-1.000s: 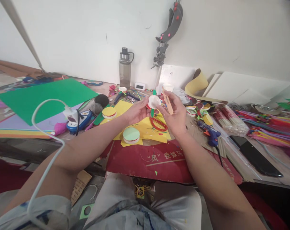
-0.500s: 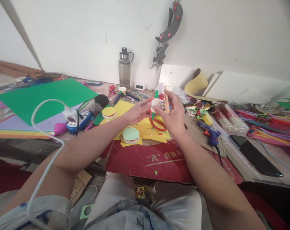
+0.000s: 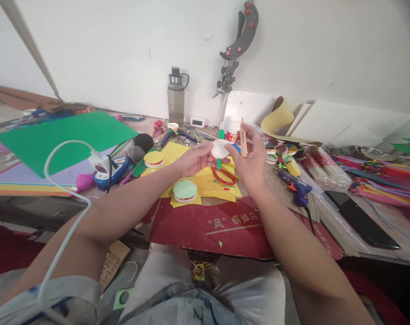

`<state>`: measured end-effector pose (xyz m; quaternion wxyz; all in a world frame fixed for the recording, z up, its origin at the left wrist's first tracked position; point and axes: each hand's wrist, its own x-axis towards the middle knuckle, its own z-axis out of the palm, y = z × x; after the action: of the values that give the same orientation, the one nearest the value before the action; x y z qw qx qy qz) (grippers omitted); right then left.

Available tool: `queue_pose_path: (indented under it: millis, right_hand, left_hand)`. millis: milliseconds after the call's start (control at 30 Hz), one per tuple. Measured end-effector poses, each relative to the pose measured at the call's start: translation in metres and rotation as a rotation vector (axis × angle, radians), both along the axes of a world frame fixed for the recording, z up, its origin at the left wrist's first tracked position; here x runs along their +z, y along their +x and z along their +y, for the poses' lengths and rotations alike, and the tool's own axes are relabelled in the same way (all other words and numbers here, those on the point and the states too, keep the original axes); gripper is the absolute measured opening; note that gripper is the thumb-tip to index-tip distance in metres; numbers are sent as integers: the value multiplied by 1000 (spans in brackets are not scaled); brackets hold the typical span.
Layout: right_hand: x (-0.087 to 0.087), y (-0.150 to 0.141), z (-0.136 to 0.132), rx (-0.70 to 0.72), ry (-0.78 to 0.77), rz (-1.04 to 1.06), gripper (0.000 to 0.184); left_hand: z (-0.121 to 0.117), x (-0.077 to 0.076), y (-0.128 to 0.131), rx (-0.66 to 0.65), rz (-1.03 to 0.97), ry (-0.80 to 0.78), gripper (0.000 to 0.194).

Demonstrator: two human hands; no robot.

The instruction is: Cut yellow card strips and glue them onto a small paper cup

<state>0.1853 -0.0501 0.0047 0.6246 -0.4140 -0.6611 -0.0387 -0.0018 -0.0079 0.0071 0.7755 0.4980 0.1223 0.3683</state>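
Note:
My left hand point(image 3: 194, 159) pinches a small white round disc with a red rim point(image 3: 219, 148), through which a green stick runs, held above the yellow paper point(image 3: 205, 180). My right hand point(image 3: 249, 160) is closed around an orange glue stick point(image 3: 243, 132) held upright, and its thumb touches the disc's right edge. Red-handled scissors point(image 3: 224, 176) lie on the yellow paper just under both hands. A finished pale green disc point(image 3: 185, 190) rests nearer to me on the same paper.
A yellow-topped disc point(image 3: 154, 159), blue tape dispenser point(image 3: 114, 169) and green sheet point(image 3: 61, 135) lie left. A water bottle point(image 3: 176, 97) stands by the wall. A blue glue gun point(image 3: 298, 189), bundled sticks point(image 3: 323, 169) and a black phone point(image 3: 361, 220) lie right. A white cable point(image 3: 64, 198) loops over my left arm.
My right hand turned the glue stick from a slant to upright and shifted slightly right. The disc stayed between both hands, tilting a little.

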Motion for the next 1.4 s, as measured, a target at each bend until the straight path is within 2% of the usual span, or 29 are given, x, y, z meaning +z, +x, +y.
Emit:
queue_pose_path:
  millis: [300, 633, 800, 1067, 1400]
  right_hand:
    - [1, 5, -1, 10, -84, 72, 58]
    - [8, -5, -7, 110, 3, 215, 27]
    - [10, -11, -13, 183, 8, 216, 20]
    - [8, -16, -18, 162, -17, 50, 20]
    - [7, -13, -17, 159, -29, 81, 22]
  left_hand:
    - [-1, 1, 0, 62, -31, 0, 35]
    - [6, -4, -1, 91, -55, 32, 33]
    - [8, -8, 0, 127, -71, 49, 37]
    - [9, -12, 1, 137, -85, 44, 44]
    - [5, -8, 0, 95, -89, 90, 43]
